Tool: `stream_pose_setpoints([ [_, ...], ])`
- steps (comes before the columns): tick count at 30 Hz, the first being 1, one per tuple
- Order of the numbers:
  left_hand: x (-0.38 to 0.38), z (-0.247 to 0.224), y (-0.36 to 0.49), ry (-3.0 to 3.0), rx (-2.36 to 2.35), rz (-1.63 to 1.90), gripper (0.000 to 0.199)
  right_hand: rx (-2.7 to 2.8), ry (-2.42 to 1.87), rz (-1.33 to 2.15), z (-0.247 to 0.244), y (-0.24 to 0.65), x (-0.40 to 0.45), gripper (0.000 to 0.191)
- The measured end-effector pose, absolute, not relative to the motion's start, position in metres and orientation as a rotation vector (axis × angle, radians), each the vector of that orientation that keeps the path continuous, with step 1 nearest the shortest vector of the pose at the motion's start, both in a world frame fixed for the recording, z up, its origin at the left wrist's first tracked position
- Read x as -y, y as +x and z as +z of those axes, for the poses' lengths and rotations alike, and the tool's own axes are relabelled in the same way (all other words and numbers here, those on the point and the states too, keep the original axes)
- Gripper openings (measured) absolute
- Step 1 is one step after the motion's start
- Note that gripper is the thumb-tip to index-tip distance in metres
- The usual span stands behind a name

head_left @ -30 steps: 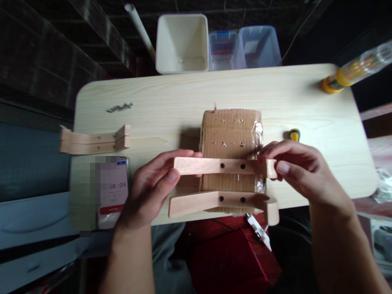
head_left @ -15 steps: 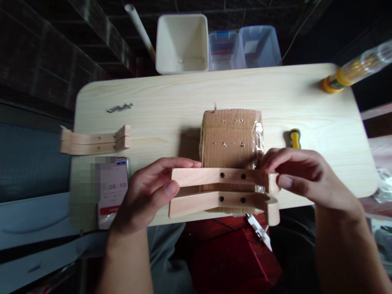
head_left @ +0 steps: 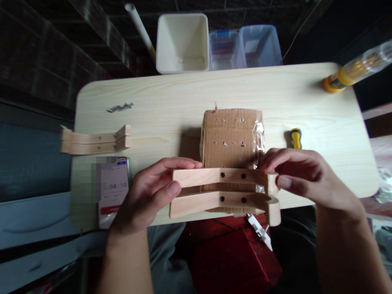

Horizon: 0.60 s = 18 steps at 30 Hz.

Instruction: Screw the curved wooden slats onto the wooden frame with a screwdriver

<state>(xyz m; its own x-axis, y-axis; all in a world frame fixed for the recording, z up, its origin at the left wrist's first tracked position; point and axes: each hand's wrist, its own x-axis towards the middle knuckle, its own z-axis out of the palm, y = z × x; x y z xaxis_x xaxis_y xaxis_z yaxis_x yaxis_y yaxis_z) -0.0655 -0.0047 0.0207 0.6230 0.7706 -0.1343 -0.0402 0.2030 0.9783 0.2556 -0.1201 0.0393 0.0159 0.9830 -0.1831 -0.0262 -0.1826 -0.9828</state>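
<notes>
Between thumb and fingers of the left hand, the plain flat end of the upper wooden hook is being pinched, while its short curled end is being held by the right hand; each grip is being kept narrow around the wood. The pale, smooth, faintly grained bar is being held level above the near part of a cardboard box, its middle being marked by two dark round spots; whether the box is being touched by it cannot be told.

Just nearer the body, the lower wooden hook is being seen parallel to it, of like shape and marked by two matching spots, its rounded hook being turned toward the right. The brown, ribbed top of the box is being pitted by rows of small torn holes, and its right edge is being wrapped in glossy, crinkled tape.

On the pale wood-grained bench, a stubby yellow-and-black screwdriver is being seen beyond the right hand. At the left, two more wooden hooks are being laid side by side, between a phone and a small heap of shiny metal screws. At the far right corner, a clear tube with a yellow base is being supported. Behind the bench, a cream plastic bin and two translucent bins are being seen in a row.
</notes>
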Motion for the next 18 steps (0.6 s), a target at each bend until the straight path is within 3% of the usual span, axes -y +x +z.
stream_pose_setpoints([
  [18,0.007,0.015,-0.056,1.209,-0.807,0.725,0.029,1.044,-1.376,1.148,0.032,0.254,0.115,0.014],
])
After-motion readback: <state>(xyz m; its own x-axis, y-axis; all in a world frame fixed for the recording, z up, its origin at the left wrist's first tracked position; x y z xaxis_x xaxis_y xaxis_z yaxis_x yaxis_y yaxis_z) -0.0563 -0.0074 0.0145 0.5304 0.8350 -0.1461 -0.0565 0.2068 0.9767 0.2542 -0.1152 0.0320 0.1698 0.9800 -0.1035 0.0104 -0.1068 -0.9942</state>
